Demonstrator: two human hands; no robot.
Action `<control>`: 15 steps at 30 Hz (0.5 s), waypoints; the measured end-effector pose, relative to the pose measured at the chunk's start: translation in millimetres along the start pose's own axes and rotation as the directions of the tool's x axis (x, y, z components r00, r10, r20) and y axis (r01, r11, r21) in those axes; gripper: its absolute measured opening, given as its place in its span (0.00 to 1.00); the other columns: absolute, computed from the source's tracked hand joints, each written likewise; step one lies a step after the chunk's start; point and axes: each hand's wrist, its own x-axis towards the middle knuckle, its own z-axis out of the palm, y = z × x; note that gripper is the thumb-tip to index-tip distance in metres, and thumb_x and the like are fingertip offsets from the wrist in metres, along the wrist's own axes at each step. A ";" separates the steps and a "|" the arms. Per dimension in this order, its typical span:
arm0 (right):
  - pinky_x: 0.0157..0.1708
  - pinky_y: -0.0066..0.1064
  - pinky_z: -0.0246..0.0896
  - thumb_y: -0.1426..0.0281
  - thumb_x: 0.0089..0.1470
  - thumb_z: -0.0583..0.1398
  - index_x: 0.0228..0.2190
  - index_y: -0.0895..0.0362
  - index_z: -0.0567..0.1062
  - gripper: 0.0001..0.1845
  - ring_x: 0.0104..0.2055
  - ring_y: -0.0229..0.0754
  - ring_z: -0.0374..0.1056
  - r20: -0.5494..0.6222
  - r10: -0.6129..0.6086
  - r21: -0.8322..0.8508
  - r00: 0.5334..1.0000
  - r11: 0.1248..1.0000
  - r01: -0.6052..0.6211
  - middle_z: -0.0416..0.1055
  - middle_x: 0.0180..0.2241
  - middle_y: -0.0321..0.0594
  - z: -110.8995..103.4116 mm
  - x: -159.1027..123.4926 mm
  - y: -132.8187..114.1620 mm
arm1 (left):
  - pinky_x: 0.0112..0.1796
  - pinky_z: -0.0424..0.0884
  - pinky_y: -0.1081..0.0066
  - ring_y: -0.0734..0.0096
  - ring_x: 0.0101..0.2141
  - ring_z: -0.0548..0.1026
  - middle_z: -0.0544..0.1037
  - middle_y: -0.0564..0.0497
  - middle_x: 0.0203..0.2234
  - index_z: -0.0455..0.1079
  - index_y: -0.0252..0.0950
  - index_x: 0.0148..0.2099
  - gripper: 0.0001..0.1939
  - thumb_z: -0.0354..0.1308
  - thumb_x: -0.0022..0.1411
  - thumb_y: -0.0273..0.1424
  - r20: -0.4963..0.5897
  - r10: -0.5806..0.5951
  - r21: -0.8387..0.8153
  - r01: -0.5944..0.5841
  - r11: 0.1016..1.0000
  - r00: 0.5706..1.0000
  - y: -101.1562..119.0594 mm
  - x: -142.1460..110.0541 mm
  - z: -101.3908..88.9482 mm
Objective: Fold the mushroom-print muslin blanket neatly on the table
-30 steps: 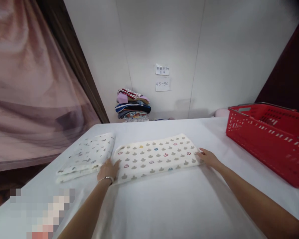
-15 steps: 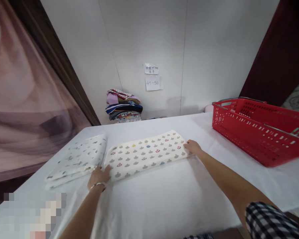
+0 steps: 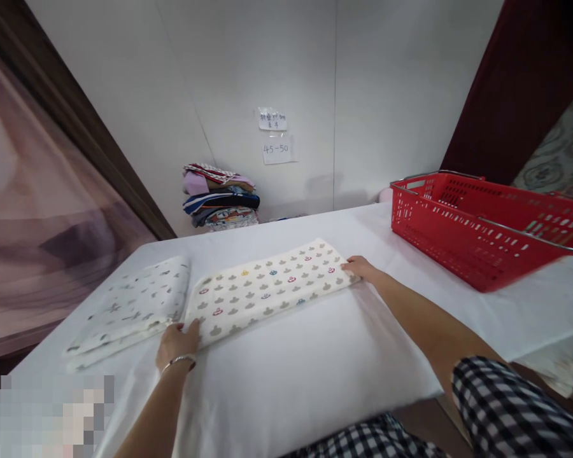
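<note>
In front of me lies a folded cream cloth (image 3: 267, 286) printed with grey, red, blue and yellow motifs, long side running left to right. At its near left corner, my left hand (image 3: 177, 346), with a bracelet on the wrist, is closed on the edge, thumb on top. My right hand (image 3: 360, 268) grips the opposite short end, thumb above and the other fingers partly hidden by the fabric. Close beside my left hand, another folded white cloth (image 3: 128, 308) with small grey prints rests on the table.
A white-covered table (image 3: 305, 375) spreads beneath the cloths. On its right stands a red plastic basket (image 3: 458, 238) with metal handles. A stack of folded fabrics (image 3: 219, 197) sits at the far edge by the wall, below two paper signs (image 3: 277, 149). A pink curtain (image 3: 52, 254) hangs at left.
The view has shifted slightly, so everything sits further left and the basket higher in the picture. Both hands keep their hold on the printed cloth, which lies as before.
</note>
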 end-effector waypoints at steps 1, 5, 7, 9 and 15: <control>0.25 0.23 0.60 0.67 0.43 0.63 0.36 0.61 0.77 0.16 0.31 0.38 0.70 -0.003 0.002 -0.001 1.000 1.000 -0.002 0.75 0.33 0.42 -0.2 0.0 -0.1 | 0.44 0.68 0.57 0.49 0.48 0.70 0.70 0.38 0.50 0.62 0.34 0.53 0.30 0.47 0.55 0.49 0.001 0.002 0.002 -0.002 1.000 1.000 -0.5 -0.1 -0.4; 0.24 0.22 0.58 0.69 0.43 0.61 0.34 0.60 0.77 0.14 0.31 0.38 0.70 -0.017 0.006 -0.046 1.000 0.999 -0.007 0.75 0.30 0.39 -6.4 -9.4 7.9 | 0.44 0.68 0.57 0.50 0.48 0.70 0.71 0.39 0.49 0.62 0.35 0.52 0.29 0.48 0.54 0.49 -0.007 -0.016 -0.018 0.015 1.000 1.000 -1.7 -1.1 -2.0; 0.24 0.22 0.57 0.69 0.43 0.61 0.32 0.59 0.77 0.11 0.32 0.39 0.69 -0.013 0.001 -0.090 1.000 0.996 -0.002 0.75 0.29 0.38 -9.5 -16.7 12.9 | 0.44 0.68 0.57 0.49 0.48 0.70 0.70 0.39 0.50 0.62 0.36 0.52 0.29 0.49 0.54 0.48 -0.004 -0.037 -0.029 0.037 0.999 0.999 -0.8 -2.1 -2.9; 0.24 0.22 0.56 0.70 0.42 0.61 0.30 0.59 0.77 0.09 0.32 0.39 0.69 -0.002 -0.011 -0.139 1.000 0.990 0.010 0.75 0.29 0.37 -11.0 -22.4 15.0 | 0.45 0.67 0.57 0.49 0.49 0.70 0.70 0.40 0.51 0.61 0.36 0.53 0.29 0.49 0.54 0.48 0.016 -0.057 -0.033 0.058 0.998 0.998 0.6 -3.2 -4.4; 0.24 0.23 0.55 0.68 0.43 0.61 0.27 0.58 0.77 0.07 0.30 0.39 0.69 0.066 -0.024 -0.275 0.998 0.961 0.042 0.75 0.28 0.39 -15.0 -21.2 2.5 | 0.46 0.67 0.57 0.49 0.50 0.69 0.69 0.38 0.51 0.61 0.33 0.53 0.29 0.49 0.54 0.47 0.031 -0.031 -0.072 0.033 0.997 0.999 -0.7 -3.7 -7.3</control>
